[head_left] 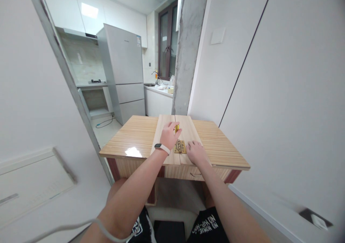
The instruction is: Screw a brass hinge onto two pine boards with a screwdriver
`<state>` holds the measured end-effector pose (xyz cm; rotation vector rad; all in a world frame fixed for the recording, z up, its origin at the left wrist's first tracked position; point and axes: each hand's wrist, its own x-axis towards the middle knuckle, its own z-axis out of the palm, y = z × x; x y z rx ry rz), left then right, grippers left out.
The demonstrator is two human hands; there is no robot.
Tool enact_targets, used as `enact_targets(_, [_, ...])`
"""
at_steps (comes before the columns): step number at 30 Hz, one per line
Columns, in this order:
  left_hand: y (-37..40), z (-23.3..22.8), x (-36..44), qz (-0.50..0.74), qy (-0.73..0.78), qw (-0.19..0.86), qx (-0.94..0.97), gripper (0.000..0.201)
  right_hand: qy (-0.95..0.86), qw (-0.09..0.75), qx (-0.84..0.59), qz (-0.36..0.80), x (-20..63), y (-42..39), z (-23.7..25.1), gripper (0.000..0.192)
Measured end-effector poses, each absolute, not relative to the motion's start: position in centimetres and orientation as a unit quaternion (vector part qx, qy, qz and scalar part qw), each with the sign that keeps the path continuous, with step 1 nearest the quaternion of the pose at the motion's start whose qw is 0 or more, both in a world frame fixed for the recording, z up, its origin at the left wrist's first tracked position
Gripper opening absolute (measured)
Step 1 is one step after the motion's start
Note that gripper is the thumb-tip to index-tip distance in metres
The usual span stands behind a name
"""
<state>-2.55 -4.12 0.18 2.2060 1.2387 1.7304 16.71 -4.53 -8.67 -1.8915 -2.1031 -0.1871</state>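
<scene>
Near the middle of the frame stands a wooden table (129, 138), and on its top lie two pale boards side by side, the left board (161, 128) and the right board (192, 129), their long edges meeting in a seam that runs away from the camera. A brass hinge (180, 147) sits flat across that seam close to the near edge of the table, one leaf on each board.

The left hand (169, 135), with a white band on its wrist, rests on the left board just above and to the left of the hinge. Its fingers are curled around a small yellow tool (176, 128), of which only a short piece shows beside the fingers at the seam; what kind of tool it is cannot be told. The right hand (196, 152) lies palm down on the right board, fingers fairly flat and loosely spread, holding nothing, its fingertips just beside the right leaf of the hinge.

Both forearms reach in from the bottom of the frame, and below them show dark shorts with white lettering. In the upper left of the frame a doorway opens onto a kitchen with a grey fridge (124, 70), white wall cupboards, and a counter with a sink under a dark-framed window. A bare concrete pillar (188, 49) rises behind the table, and white walls fill the left and right sides.
</scene>
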Motion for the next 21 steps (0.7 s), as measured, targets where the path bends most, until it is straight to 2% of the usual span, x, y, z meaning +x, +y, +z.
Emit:
enact_targets(8, [-4.04,0.36,-2.80,0.565,0.449,0.026,0.691,0.021,-0.732,0.149,-0.662,-0.065,16.64,-4.42,-8.85,0.040])
enact_targets(21, [-3.74,-0.06,-2.51,0.572,0.383,0.075,0.721,0.033,-0.735,0.142,-0.660,-0.067,16.78,-4.38,-8.93,0.043])
